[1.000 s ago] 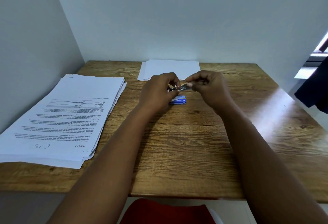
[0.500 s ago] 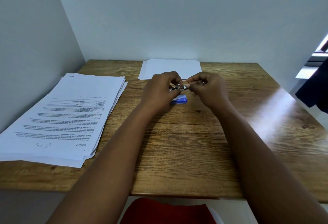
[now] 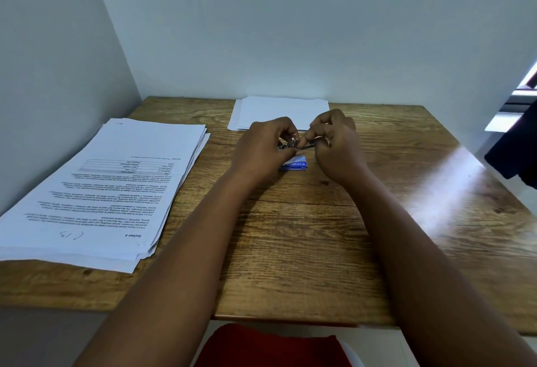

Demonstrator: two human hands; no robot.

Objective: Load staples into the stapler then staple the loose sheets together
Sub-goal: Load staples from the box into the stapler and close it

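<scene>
Both hands meet above the middle of the wooden table (image 3: pixel 290 236). My left hand (image 3: pixel 263 148) grips a small metal stapler (image 3: pixel 286 146), mostly hidden by its fingers. My right hand (image 3: pixel 337 146) pinches a thin metal strip of staples (image 3: pixel 309 146) at the stapler's open end. Just below the hands a small blue staple box (image 3: pixel 295 163) lies on the table. A thick pile of printed sheets (image 3: pixel 110 186) sits at the left. A smaller pile of blank white sheets (image 3: pixel 279 111) lies at the back against the wall.
White walls close the table at the left and back. A dark garment (image 3: pixel 514 146) hangs at the right edge beside a window frame. A sunlit patch falls on the right side of the table. Something red (image 3: pixel 270 346) shows below the table's front edge.
My hands have drawn a little closer together, and my right hand has pushed the metal strip toward the stapler in my left hand. The papers and the box have not moved.
</scene>
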